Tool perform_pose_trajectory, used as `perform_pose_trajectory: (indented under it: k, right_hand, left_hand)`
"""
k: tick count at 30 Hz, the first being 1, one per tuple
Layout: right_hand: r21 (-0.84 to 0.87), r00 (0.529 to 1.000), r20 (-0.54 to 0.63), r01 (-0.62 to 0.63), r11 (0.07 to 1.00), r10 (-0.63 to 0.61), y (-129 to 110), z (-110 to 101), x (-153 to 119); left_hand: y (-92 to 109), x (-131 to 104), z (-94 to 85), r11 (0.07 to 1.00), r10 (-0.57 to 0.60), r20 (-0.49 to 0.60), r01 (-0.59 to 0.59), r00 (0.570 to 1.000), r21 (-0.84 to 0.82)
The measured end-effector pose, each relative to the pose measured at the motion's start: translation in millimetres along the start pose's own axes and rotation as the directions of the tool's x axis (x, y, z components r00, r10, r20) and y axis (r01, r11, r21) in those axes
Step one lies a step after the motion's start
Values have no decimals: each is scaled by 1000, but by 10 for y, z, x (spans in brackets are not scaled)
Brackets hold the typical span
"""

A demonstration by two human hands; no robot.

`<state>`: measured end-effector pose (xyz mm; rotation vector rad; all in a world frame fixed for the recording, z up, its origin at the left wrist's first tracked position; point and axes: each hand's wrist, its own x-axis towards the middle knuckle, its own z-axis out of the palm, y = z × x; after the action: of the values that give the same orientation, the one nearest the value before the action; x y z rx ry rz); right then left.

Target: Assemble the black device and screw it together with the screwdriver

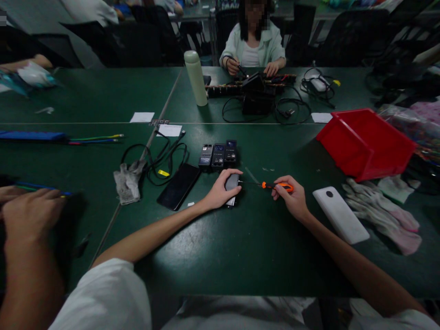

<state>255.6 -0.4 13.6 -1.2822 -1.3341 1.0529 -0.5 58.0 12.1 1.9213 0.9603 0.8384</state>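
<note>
In the head view, the left hand grips a small dark rectangular module on the green tabletop. The right hand holds an orange-handled screwdriver, its shaft lying crosswise to the module's long axis, pointing left at its right edge.

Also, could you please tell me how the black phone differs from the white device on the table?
The black phone shows a plain dark face, while the white device has a dark round spot near its far end. The black phone's far end slants right; the white device's slants left. The black phone lies left of the left hand, the white device right of the right hand. Both lie flat on the green table.
</note>
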Motion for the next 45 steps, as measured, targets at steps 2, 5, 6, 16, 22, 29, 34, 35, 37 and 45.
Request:
perform_pose_trajectory:
  k: [2, 5, 6, 16, 22, 29, 34, 35, 37, 45]
  right_hand:
    - [2, 1000, -3, -3, 1000, 3, 2, -1, -3]
    - [-2, 1000, 1, -7, 1000, 7, 13, -1, -5]
    - [-4, 1000, 2, -6, 1000, 6, 16, -2, -5]
    - [12, 1000, 4, -17, 1000, 17, 7, -1, -3]
    - [1, 1000, -12, -11, 1000, 11, 14, 7, 0]
    - [2, 1000, -6, -15, 1000, 15, -24, 9, 1]
    - [-2, 1000, -10, -17, 1000, 17, -22, 6, 0]
    - [-3, 1000, -10, -16, 1000, 15, -19, 6, -1]
    - [-3, 1000, -8, -13, 1000, 13, -17, 5, -3]
    - [12, 1000, 0, -24, 1000, 24, -31, 2, -5]
  left_hand:
    - [-6, 0, 1, 1000, 4, 1, -4, 1000, -1]
    - [-18, 1, 6, 1000, 5, 1, -5, 1000, -4]
    - [-20, 2, 7, 1000, 2, 1, -2, 1000, -3]
    - [-26, -4, 7, 1000, 5, 2, -5, 1000, -20]
    - [-36, -1, 10, 1000, -10, 5, 10, 1000, -6]
    - [-35, 5, 10, 1000, 1, -2, -1, 1000, -25]
    - [-35, 4, 12, 1000, 1, 0, -1, 1000, -22]
    - [-33, 3, 12, 1000, 3, 0, -3, 1000, -22]
    - [-30, 2, 11, 1000, 4, 0, -4, 1000, -23]
    - [-31, 1, 11, 1000, 3, 0, -3, 1000, -22]
